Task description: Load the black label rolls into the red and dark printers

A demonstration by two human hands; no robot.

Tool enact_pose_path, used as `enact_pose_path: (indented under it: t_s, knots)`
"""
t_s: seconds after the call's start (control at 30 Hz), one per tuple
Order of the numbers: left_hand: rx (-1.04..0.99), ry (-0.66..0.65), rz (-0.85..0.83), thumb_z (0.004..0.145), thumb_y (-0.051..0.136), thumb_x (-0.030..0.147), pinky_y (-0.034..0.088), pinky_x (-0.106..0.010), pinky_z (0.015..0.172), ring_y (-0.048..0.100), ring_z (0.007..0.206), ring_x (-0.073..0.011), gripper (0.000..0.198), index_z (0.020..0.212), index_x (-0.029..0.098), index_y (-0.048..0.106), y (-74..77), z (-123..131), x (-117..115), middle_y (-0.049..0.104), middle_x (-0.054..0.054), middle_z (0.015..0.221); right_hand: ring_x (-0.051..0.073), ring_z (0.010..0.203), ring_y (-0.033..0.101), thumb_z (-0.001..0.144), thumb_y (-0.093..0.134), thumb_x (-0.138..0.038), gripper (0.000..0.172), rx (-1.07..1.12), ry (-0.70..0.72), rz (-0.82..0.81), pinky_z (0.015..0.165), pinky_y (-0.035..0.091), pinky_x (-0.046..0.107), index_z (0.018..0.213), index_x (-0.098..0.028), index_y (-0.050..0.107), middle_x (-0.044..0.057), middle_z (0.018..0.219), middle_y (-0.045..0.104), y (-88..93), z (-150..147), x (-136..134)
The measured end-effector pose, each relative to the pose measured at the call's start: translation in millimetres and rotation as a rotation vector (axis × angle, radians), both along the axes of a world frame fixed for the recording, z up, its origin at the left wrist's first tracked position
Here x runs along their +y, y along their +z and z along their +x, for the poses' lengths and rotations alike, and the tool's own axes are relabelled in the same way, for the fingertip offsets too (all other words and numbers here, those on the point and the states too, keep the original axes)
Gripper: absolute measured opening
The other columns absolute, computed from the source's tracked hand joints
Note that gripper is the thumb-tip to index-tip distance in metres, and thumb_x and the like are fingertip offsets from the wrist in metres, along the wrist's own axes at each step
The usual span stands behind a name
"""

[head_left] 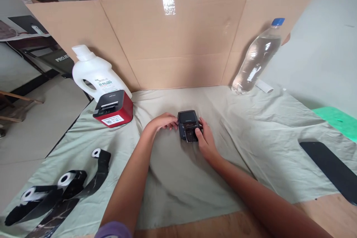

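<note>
1. Portable printer point(188, 117): central on worktop point(320, 214); cover seemingly opened.
2. Right hand point(208, 144): grip grasping printer's side.
3. Left hand point(164, 121): alongside; grip cannot be told.
4. Black rolls point(79, 177): apart, apparently unloaded.

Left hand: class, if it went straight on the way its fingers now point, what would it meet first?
The left hand would probably first meet the left side of the small, black, box-shaped, plastic-looking device; the two look very close, and whether they touch is unclear.
</note>
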State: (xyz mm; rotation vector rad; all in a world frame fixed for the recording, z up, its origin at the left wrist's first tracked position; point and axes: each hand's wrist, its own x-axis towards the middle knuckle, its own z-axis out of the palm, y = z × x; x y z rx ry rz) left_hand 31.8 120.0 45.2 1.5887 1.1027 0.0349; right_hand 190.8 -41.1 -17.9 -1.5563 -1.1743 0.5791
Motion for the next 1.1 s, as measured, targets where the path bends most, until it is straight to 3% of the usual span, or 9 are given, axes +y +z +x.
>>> enact_pose_path:
  t_s: [0.3, 0.63, 1.1]
  knots:
    - [0.031, 0.034, 0.012, 0.066, 0.062, 0.028, 0.022, -0.019, 0.040, 0.051, 0.051, -0.0093, 0.015, 0.059, 0.017, 0.056, 3.1, 4.0, -4.3, 0.062, -0.002, 0.061, 0.034, 0.134, 0.047, 0.096, 0.040, -0.060, 0.066, -0.016, -0.005, 0.050, 0.114, 0.033, 0.059, 0.149, -0.020, 0.041, 0.017, 0.146, 0.052, -4.9, -0.2, 1.9]
    - [0.005, -0.056, -0.002, 0.068, 0.060, 0.028, 0.024, -0.019, 0.042, 0.058, 0.054, -0.0107, 0.014, 0.074, 0.016, 0.064, -0.4, -3.9, 0.1, 0.068, -0.003, 0.068, 0.033, 0.133, 0.049, 0.096, 0.041, -0.061, 0.065, 0.015, 0.008, 0.060, 0.113, 0.035, 0.057, 0.148, -0.021, 0.043, 0.017, 0.143, 0.054, -6.1, 2.0, 3.3]
    - [0.039, -0.059, 0.033, 0.067, 0.061, 0.027, 0.025, -0.018, 0.041, 0.058, 0.055, -0.0095, 0.014, 0.074, 0.015, 0.067, 3.5, -1.9, 0.0, 0.070, -0.004, 0.072, 0.033, 0.135, 0.046, 0.096, 0.041, -0.062, 0.063, 0.011, 0.005, 0.059, 0.114, 0.032, 0.058, 0.144, -0.022, 0.047, 0.015, 0.144, 0.054, -4.1, 1.7, 2.6]
